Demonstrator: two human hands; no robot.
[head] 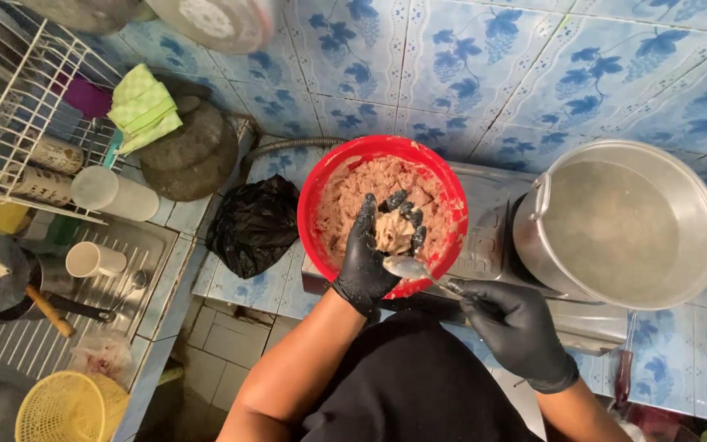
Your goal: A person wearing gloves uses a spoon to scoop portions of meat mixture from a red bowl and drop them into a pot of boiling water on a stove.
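A red bowl [321, 176] full of pinkish minced paste stands on the tiled counter in front of me. My left hand [374, 254], in a black glove, is cupped over the bowl and shut on a lump of the paste [392, 232]. Just right of it, my gloved right hand [513, 327] grips a metal spoon [411, 268] by its handle. The spoon's bowl touches the underside of the lump, at the red bowl's near rim.
A large metal pot [701, 237] of cloudy water sits on a stove [484, 245] at the right. A black plastic bag [255, 225] lies left of the bowl. Further left are a sink [137, 278] with cups, a dish rack [18, 123] and a yellow basket [63, 407].
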